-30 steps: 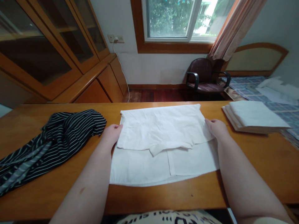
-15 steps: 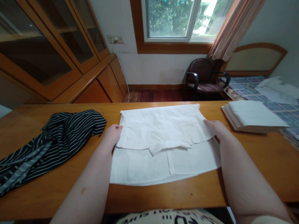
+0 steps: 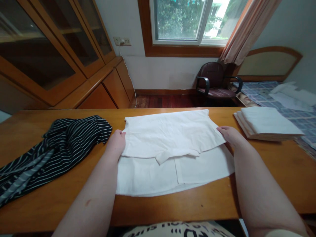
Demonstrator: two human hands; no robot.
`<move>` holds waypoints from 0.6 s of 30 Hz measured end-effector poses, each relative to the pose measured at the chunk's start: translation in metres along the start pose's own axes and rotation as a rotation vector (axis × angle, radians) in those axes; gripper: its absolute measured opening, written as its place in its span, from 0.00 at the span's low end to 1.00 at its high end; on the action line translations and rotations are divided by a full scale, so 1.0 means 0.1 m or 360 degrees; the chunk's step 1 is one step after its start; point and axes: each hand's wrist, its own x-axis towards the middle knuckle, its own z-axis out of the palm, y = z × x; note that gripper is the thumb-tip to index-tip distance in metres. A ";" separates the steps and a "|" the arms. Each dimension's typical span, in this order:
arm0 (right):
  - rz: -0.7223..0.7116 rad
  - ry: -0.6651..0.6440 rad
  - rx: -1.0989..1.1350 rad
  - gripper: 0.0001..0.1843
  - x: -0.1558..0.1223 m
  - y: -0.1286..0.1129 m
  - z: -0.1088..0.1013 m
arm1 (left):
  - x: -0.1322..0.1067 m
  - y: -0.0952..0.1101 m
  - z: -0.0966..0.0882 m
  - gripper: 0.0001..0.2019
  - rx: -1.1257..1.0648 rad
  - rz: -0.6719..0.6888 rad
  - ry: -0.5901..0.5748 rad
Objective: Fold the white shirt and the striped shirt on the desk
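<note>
A white cloth (image 3: 172, 138) lies folded on the wooden table (image 3: 158, 207), its upper half laid back over the lower half. My left hand (image 3: 116, 142) is closed on the cloth's left edge, thumb on top. On the opposite side, my right hand (image 3: 230, 135) pinches the right edge of the upper layer, its fingertips partly hidden by the fabric. Both forearms reach in from the near side of the table.
A black striped garment (image 3: 56, 144) lies crumpled at the table's left. A stack of folded white cloths (image 3: 268, 123) sits at the right. Beyond the table are wooden cabinets (image 3: 61, 59), a dark armchair (image 3: 217, 82), a window and a bed (image 3: 291, 98).
Both hands and the cloth's upper layer have shifted slightly to the left. The grips on the two edges look unchanged.
</note>
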 end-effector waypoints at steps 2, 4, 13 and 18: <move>-0.0086 -0.0017 -0.0268 0.16 0.01 -0.02 0.00 | -0.01 -0.01 -0.01 0.15 0.0024 0.0001 0.0002; -0.0122 -0.0029 -0.0561 0.15 0.02 -0.05 0.01 | 0.00 -0.02 -0.01 0.16 0.0076 0.0027 -0.0040; -0.0127 -0.0105 -0.1130 0.21 -0.05 -0.23 0.11 | 0.06 -0.05 0.05 0.18 0.0152 0.0007 -0.0090; -0.0165 -0.0096 -0.1083 0.21 -0.07 -0.23 0.09 | 0.04 -0.04 0.03 0.17 0.0144 0.0006 -0.0093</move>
